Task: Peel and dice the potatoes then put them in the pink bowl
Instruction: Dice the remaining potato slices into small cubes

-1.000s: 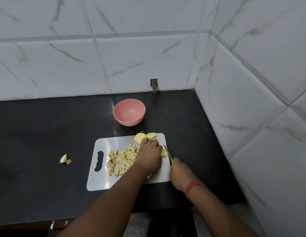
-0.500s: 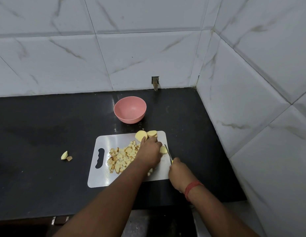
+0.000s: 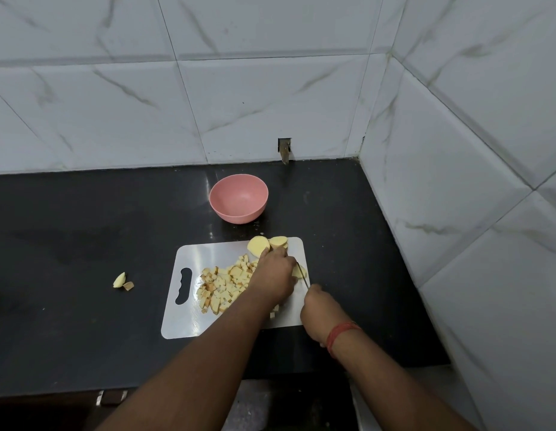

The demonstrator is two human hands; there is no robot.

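Note:
A white cutting board [image 3: 189, 318] lies on the black counter. A heap of diced potato [image 3: 224, 284] covers its middle. Two peeled potato halves [image 3: 258, 246] rest at its far edge. My left hand [image 3: 274, 276] presses down on a potato piece [image 3: 299, 270], fingers curled over it. My right hand [image 3: 321, 309] is closed round a knife [image 3: 302, 274], whose thin blade stands against that piece beside my left fingers. The pink bowl [image 3: 238, 198] stands empty beyond the board.
Two small potato scraps [image 3: 123, 281] lie on the black counter [image 3: 68, 244] left of the board. White tiled walls close the back and right side. A small pipe stub [image 3: 284, 150] juts from the back wall. The counter's front edge runs under my forearms.
My hands have stayed at the same spot on the board with the knife against the piece. The view has shifted slightly.

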